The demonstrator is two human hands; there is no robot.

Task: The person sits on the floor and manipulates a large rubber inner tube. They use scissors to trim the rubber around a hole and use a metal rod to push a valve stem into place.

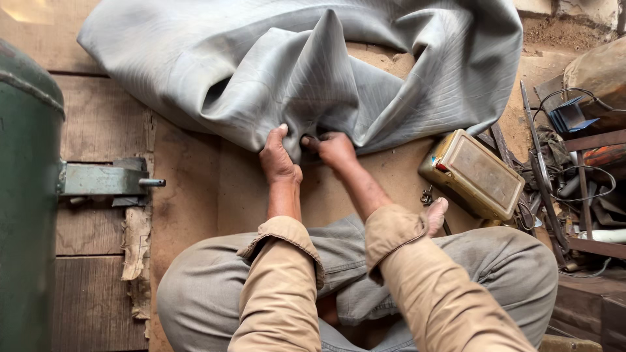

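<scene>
A large grey rubber inner tube (365, 58) lies crumpled on the wooden floor in front of me. My left hand (279, 156) pinches a fold at its near edge, thumb pressed up against the rubber. My right hand (334, 148) grips the same fold just to the right, fingers curled into the rubber. What sits between the two hands is hidden by the fingers. I sit cross-legged in grey trousers and tan sleeves, with a bare foot (435, 215) showing at the right.
A yellowish rectangular tin (473, 175) lies to the right of my hands. Further right is a heap of metal tools, wires and scrap (567, 176). A green tank (26, 195) with a metal bracket (107, 179) stands at the left.
</scene>
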